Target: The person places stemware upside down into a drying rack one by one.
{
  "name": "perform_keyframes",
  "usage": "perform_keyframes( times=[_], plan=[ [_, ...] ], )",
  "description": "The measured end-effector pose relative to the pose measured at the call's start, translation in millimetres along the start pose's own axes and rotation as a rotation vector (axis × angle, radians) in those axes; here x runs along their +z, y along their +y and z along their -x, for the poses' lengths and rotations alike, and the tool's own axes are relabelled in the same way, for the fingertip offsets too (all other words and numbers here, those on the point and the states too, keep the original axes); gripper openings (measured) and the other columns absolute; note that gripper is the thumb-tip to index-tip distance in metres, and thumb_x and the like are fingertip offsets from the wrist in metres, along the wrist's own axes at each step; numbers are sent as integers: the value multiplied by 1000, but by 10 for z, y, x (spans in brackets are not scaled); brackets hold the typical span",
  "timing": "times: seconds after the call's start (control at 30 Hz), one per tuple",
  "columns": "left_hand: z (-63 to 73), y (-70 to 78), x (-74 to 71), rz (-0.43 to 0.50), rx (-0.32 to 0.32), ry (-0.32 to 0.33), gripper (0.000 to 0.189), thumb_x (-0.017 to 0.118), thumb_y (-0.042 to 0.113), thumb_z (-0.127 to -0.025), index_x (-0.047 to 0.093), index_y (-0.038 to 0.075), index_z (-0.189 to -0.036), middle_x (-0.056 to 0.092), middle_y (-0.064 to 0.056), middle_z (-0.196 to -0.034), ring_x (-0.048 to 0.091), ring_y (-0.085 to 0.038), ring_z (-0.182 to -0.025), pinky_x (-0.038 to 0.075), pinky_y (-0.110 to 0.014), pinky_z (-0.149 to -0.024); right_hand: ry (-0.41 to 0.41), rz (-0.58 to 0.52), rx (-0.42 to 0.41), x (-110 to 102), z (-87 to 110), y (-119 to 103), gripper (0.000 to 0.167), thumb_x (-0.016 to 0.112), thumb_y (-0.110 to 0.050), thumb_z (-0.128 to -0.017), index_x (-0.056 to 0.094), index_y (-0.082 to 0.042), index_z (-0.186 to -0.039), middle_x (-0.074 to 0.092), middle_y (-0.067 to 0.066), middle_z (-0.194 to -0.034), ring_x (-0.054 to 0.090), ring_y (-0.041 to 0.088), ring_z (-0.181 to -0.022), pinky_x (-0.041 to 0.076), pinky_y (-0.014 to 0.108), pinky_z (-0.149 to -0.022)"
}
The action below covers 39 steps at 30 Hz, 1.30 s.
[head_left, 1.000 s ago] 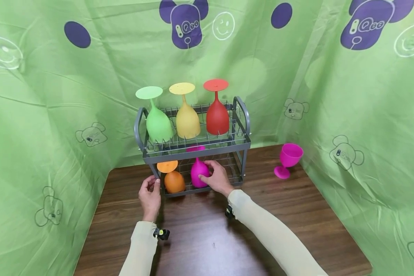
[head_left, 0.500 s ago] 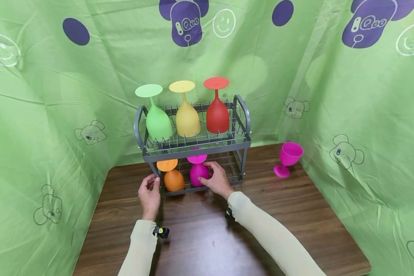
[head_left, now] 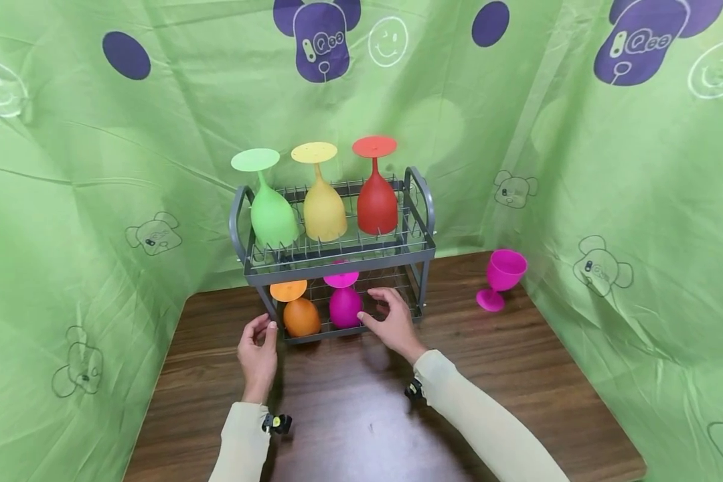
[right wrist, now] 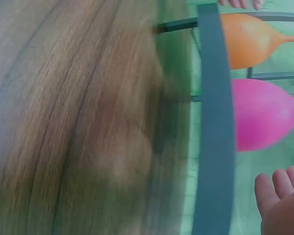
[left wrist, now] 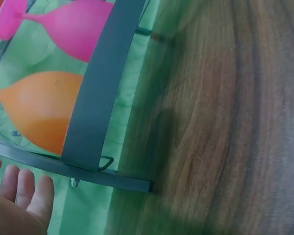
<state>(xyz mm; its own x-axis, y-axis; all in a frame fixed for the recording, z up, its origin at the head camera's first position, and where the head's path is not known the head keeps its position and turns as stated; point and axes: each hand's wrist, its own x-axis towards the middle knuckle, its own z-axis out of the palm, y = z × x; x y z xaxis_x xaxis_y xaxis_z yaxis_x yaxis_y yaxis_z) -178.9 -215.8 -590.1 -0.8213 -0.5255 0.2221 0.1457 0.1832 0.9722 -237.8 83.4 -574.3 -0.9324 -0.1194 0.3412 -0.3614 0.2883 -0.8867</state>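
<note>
A magenta goblet (head_left: 345, 308) stands upside down on the lower tier of a dark grey two-tier dish rack (head_left: 337, 269). Just to its right is my right hand (head_left: 394, 327), thumb and fingers spread apart; in the right wrist view a gap shows between the fingers (right wrist: 267, 193) and the goblet's bowl. My left hand (head_left: 258, 355) is by the rack's front left post, its fingers loosely bent and holding nothing. An orange goblet (head_left: 301, 318), also inverted, sits between that post and the magenta one.
Green (head_left: 274, 217), yellow (head_left: 325, 213) and red (head_left: 377, 204) goblets stand inverted on the upper tier. Another magenta goblet (head_left: 506, 270) is upright on the wooden table (head_left: 488, 375) at the right. A green printed curtain (head_left: 205, 134) encloses the table's back and sides.
My right hand has let go of the magenta goblet and drawn back to the right. My left hand has come slightly away from the rack's post, toward me.
</note>
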Motion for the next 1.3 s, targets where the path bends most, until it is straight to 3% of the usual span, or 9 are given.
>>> perform_keyframes(
  times=[0.2, 0.4, 0.5, 0.6, 0.73, 0.87, 1.03, 1.17, 1.3],
  plan=[
    [271, 407, -62, 5, -39, -28, 35, 68, 10, -103, 63, -6, -134, 67, -24, -124, 60, -11, -105, 49, -3, -83, 91, -129, -60, -299, 142, -136, 45, 87, -11, -86, 69, -6, -127, 63, 12, -135, 62, 33, -128, 55, 56, -108],
    [464, 537, -84, 11, -27, -64, 38, 69, 12, -103, 61, -7, -134, 65, -27, -127, 61, -9, -107, 50, -5, -83, 178, -167, -51, -564, 207, -178, 44, 86, -2, -86, 67, -1, -127, 65, 18, -135, 62, 38, -126, 56, 56, -107],
    [545, 498, -80, 12, -29, -71, 37, 70, 11, -102, 62, -7, -134, 66, -23, -126, 62, -10, -108, 51, -6, -84, 214, -155, -8, -699, 244, -152, 48, 83, 1, -87, 64, 4, -132, 65, 22, -135, 63, 33, -123, 57, 50, -107],
    [625, 393, -65, 9, -29, -81, 36, 71, 9, -102, 63, -5, -134, 67, -12, -124, 62, -9, -108, 52, -7, -83, 257, -143, 47, -865, 278, -119, 51, 81, 5, -88, 61, 9, -134, 65, 28, -132, 65, 24, -117, 59, 39, -105],
    [750, 303, -57, 15, -22, -104, 32, 73, 7, -100, 67, 0, -130, 67, 2, -119, 64, -8, -108, 55, -10, -81, 349, -131, 95, -1118, 302, 4, 50, 81, 2, -89, 61, 7, -135, 65, 22, -130, 65, 13, -111, 59, 29, -102],
    [871, 295, -56, 37, -2, -133, 27, 75, 4, -97, 71, 4, -124, 70, 4, -116, 67, -10, -108, 58, -13, -80, 493, -57, 137, -1368, 266, 186, 49, 83, -8, -90, 64, -1, -134, 64, 15, -133, 63, 9, -107, 58, 24, -98],
    [986, 286, -31, 18, 13, -153, 26, 76, 3, -97, 72, 5, -122, 70, 2, -116, 68, -7, -107, 58, -12, -79, 671, -18, 183, -1624, 196, 432, 53, 84, -12, -90, 62, -4, -138, 61, 13, -136, 61, 6, -106, 58, 33, -102],
    [1062, 239, 5, -9, 4, -148, 26, 76, 2, -96, 72, 5, -121, 70, -2, -116, 67, -7, -106, 57, -11, -78, 766, -55, 158, -1778, 168, 646, 61, 83, -8, -89, 57, -1, -143, 60, 19, -140, 60, 22, -120, 53, 52, -110],
    [1131, 200, 31, -5, -17, -156, 24, 76, 2, -96, 72, 5, -119, 72, -6, -117, 67, -12, -106, 58, -13, -78, 819, -25, 173, -1904, 144, 822, 66, 85, -12, -88, 55, -5, -146, 59, 19, -141, 58, 33, -129, 52, 51, -111]
  ],
)
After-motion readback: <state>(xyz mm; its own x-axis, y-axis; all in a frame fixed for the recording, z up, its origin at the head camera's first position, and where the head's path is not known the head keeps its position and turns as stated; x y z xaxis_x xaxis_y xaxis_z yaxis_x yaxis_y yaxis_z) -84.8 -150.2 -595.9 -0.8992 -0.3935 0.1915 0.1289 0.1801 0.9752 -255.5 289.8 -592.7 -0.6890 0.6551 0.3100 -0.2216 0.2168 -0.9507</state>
